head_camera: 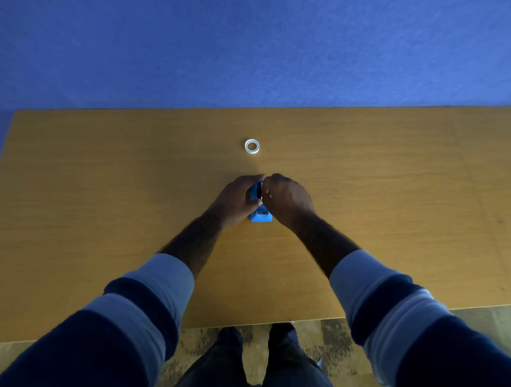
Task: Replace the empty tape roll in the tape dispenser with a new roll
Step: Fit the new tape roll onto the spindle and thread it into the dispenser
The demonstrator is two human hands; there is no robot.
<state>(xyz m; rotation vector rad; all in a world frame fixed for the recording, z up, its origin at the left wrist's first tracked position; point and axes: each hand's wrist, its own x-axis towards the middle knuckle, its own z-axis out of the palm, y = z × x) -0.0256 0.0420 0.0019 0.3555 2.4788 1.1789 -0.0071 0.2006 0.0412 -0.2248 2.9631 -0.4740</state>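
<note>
A small blue tape dispenser [260, 216] stands on the wooden table [104, 188] at its middle. My left hand [236, 198] wraps around the dispenser's left side. My right hand [287, 198] has its fingers closed at the dispenser's top right, over the dark roll slot; what it pinches there is hidden. A white ring-shaped tape roll [252, 146] lies flat on the table a short way beyond both hands, apart from them.
The table's far edge meets a blue wall [253, 48]. Its near edge runs just in front of my legs [260, 364], above a mottled floor. My striped sleeves fill the lower corners.
</note>
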